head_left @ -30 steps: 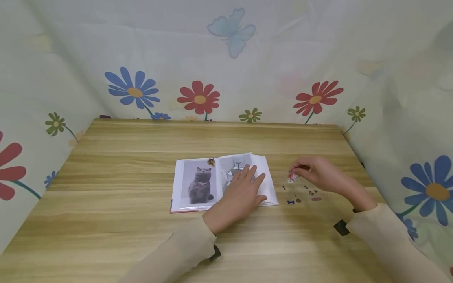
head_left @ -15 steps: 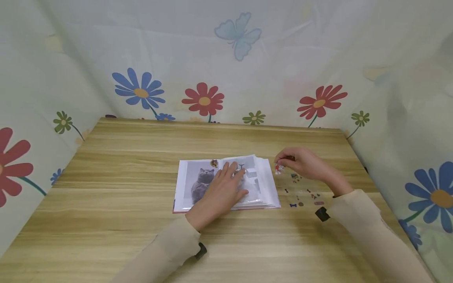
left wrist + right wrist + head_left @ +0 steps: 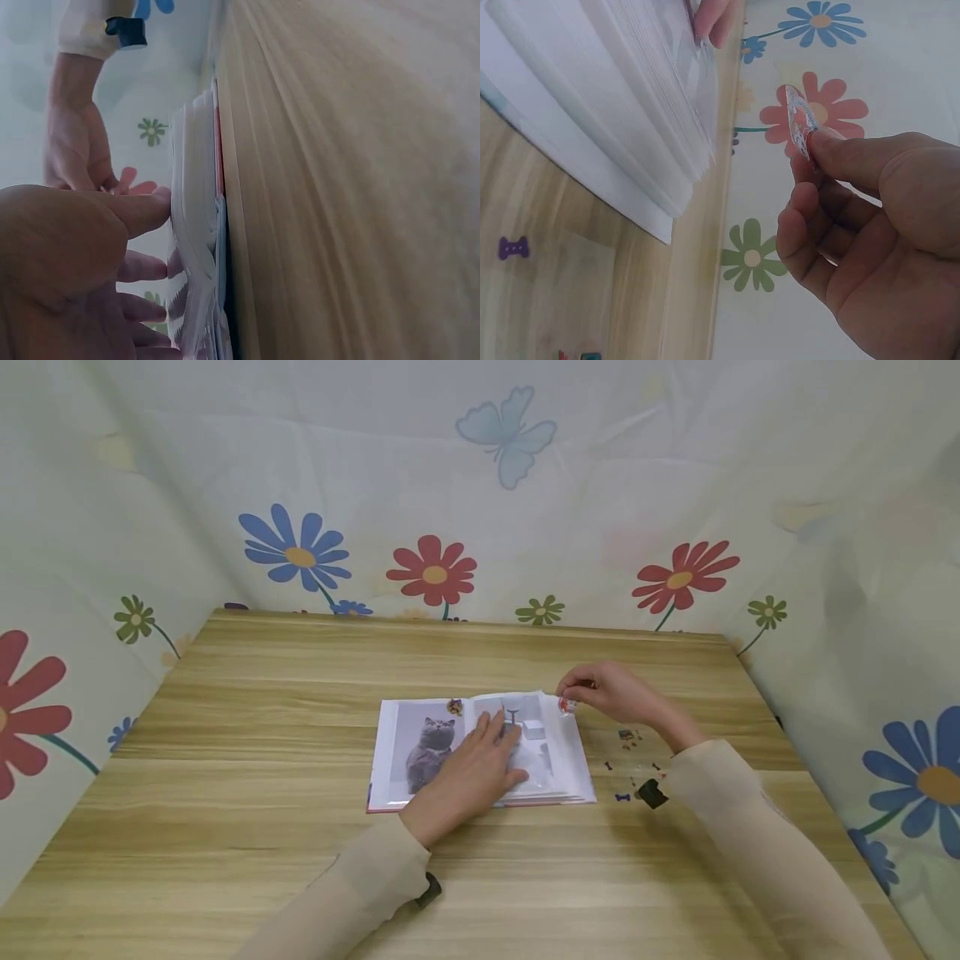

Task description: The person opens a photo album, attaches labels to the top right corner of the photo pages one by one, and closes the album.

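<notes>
An open photo album (image 3: pixel 572 760) lies on the table, a grey cat picture (image 3: pixel 429 747) on its left page. A small brown-and-yellow sticker (image 3: pixel 454 707) sits at that page's top right corner. My left hand (image 3: pixel 472 764) rests with spread fingers on the right page, over a pale grey photo (image 3: pixel 534 747). In the left wrist view its fingertips touch the plastic-covered pages. My right hand (image 3: pixel 615 693) pinches a small red-and-white sticker (image 3: pixel 800 120) between thumb and forefinger, above the album's upper right corner.
A clear sticker sheet with small stickers lies right of the album, among them a purple bone sticker (image 3: pixel 514 248) and a small dark picture sticker (image 3: pixel 626 735). My right sleeve partly covers the sheet. A flowered cloth (image 3: pixel 577 468) rises behind the wooden table (image 3: pixel 247 710).
My right hand has carried the red-and-white sticker left, from over the sheet to the album's upper right corner. My left hand has shifted slightly left on the page.
</notes>
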`<state>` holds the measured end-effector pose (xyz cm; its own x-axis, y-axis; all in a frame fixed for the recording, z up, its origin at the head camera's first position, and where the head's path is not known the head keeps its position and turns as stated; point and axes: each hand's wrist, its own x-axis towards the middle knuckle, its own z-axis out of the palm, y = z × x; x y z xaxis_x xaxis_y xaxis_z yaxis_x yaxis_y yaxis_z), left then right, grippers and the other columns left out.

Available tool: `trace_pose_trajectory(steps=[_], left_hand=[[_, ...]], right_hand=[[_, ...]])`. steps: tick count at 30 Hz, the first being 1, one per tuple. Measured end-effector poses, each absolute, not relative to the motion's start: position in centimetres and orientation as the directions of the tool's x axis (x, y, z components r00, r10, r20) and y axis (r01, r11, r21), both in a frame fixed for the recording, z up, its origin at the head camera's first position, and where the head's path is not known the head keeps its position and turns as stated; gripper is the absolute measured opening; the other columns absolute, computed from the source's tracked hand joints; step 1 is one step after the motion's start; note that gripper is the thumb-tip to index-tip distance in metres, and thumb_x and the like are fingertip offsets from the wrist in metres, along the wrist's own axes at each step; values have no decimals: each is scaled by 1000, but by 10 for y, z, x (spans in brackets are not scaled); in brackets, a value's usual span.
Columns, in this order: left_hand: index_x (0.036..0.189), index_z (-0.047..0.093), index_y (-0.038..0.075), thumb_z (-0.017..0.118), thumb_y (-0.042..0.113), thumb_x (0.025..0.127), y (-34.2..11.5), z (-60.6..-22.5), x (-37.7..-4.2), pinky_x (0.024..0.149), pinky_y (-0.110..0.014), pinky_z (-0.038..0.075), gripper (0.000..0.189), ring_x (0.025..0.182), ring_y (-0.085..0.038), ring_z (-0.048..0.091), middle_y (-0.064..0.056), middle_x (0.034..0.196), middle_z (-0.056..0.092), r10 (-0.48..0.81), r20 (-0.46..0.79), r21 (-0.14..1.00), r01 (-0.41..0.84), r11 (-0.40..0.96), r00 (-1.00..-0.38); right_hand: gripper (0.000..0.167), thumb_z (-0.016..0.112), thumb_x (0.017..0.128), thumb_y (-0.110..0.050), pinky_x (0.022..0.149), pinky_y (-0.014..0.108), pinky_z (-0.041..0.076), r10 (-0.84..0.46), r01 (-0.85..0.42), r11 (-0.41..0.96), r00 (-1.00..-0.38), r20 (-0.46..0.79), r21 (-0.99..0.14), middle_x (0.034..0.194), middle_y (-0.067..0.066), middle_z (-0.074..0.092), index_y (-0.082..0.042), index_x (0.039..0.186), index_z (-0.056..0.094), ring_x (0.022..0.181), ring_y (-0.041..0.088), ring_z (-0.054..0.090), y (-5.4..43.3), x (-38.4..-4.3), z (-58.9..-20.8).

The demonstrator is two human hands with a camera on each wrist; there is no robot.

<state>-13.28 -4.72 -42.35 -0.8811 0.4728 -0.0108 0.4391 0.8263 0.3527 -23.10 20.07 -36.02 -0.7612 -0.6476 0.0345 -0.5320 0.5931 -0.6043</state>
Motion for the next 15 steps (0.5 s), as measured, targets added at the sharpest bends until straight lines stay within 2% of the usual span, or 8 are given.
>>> trace_pose_trajectory(steps=[4, 10, 15], left_hand=[[156, 43, 4, 60, 45, 103, -46, -424, -134, 124, -48, 23, 69, 153, -46, 20, -26, 166, 24, 481, -35, 327, 445, 834, -876], [156, 43, 2, 60, 45, 103, -46, -423, -133, 124, -48, 23, 70, 152, -47, 21, -26, 165, 25, 490, -48, 313, 453, 835, -870], [156, 44, 2, 60, 44, 104, -45, -421, -133, 124, -48, 23, 69, 153, -47, 20, -27, 165, 25, 488, -70, 324, 443, 836, -870]], right_hand=[[17, 61, 104, -6, 81, 38, 55, -642, -504, 616, -767, -14, -605, 100, 4, 75, 0, 109, 76, 91, 31, 67, 191, -240, -362], [17, 60, 105, -6, 84, 40, 56, -661, -501, 633, -747, -74, -590, 100, 6, 74, 0, 110, 75, 91, 24, 66, 176, -255, -364], [16, 60, 104, -5, 81, 37, 54, -698, -546, 612, -713, -66, -572, 99, 5, 74, 0, 107, 75, 88, 18, 64, 167, -265, -371]])
